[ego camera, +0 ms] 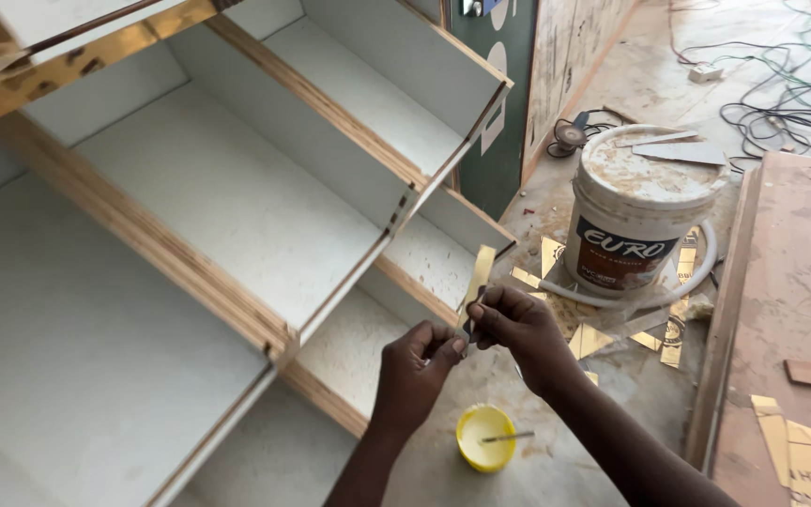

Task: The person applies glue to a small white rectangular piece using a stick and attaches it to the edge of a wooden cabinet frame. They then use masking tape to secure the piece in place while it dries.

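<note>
Fingers of both left hand [412, 369] and right hand [518, 326] pinched on gold strip [477, 282] beside white shelf unit [237, 207]

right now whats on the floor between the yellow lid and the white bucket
In the head view, between the yellow lid and the white bucket lie gold strip offcuts on dusty floor; the right hand hangs over that stretch, pinching a gold strip.

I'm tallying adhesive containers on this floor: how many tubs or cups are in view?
2. A large white bucket stands on the floor right of the cabinet; a small yellow cup sits on the floor below the hands. Others may be out of frame.
</note>
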